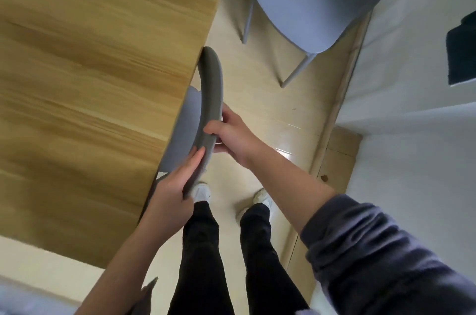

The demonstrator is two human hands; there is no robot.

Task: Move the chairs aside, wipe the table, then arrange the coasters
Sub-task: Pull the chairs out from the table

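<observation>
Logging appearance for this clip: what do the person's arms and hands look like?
Both the left hand and right hand are bare: no gloves, rings or watch visible. The right arm wears a wrinkled dark blue-grey sleeve ending near the elbow; the left forearm is uncovered.

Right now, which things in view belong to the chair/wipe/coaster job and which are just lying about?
Job: tucked chair, its backrest held by left hand and right hand; second chair standing clear of the table; wooden table.
Lying about: dark object at the right edge, unclear what; brown speck on the floor.
No cloth or coasters visible.
</observation>
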